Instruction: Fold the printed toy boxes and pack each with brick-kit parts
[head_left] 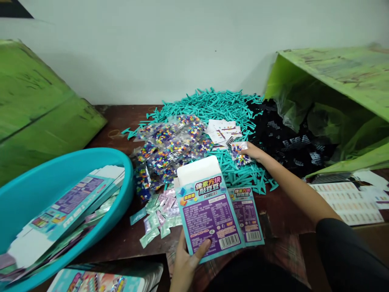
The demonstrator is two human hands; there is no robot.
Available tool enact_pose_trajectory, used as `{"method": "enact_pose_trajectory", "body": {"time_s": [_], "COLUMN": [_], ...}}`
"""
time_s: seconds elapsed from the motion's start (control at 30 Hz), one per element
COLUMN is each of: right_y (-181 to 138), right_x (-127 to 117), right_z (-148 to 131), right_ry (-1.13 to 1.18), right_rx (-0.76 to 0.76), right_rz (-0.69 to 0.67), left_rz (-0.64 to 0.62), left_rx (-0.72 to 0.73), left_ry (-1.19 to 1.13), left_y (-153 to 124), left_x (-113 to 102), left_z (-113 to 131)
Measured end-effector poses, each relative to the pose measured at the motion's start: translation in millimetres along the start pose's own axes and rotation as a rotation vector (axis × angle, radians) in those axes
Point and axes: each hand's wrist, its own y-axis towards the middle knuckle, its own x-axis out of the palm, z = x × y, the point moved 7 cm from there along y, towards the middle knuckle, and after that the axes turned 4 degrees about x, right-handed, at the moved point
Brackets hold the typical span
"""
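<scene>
Pinched in left hand (189,259): printed box (206,215), upper flap (199,170) raised, overlapping second box (252,217). Pinched in right hand (253,151): small bag of coloured beads (239,159), over teal sticks (209,107), beside paper leaflets (223,130).

the dark reddish-brown worktop (123,115) carried a heap of turquoise plastic t-shaped sticks (209,104), clear plastic bags of multicoloured cubes (173,150) before them, scattered flat pastel sachets (159,217), and black plastic pieces (270,127) alongside.

Purple carton (211,219), white flap (197,168) raised, tilted, clear packet of multicoloured pieces (238,159), farther back at right
</scene>
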Motion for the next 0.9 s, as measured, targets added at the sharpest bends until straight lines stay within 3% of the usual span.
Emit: {"method": "enact_pose_trajectory", "body": {"time_s": [0.2, 0.37, 0.5, 0.7, 0.8, 0.9], "right_y": [6, -7, -35, -95, -115, -132], "right_x": [7, -1, -13, 8, 20, 30], "right_z": [-3, -17, -39, -78, -84, -83], "right_ry": [-0.013, 0.05, 0.138, 0.38, 0.316, 0.105], "right_rx": [0.067, 0.01, -0.056, -0.116, -0.189, -0.279], "right_rz": [-0.033, 0.02, 0.038, -0.2, -0.2, -0.163], "left_rz": [-0.013, 0.002, -0.006, -0.203, -0.296, -0.327], "left_rx": [-0.025, 0.02, 0.077, 0.091, 0.064, 0.055], "left_ry": [-0.02, 0.047, 0.159, 0.411, 0.394, 0.328], "left_y": [0, -4, -7, -18, -25, -29], "left_x": [3, 2, 1, 26, 44, 55], "left_z": [-2, 8, 17, 16, 14, 15]}}
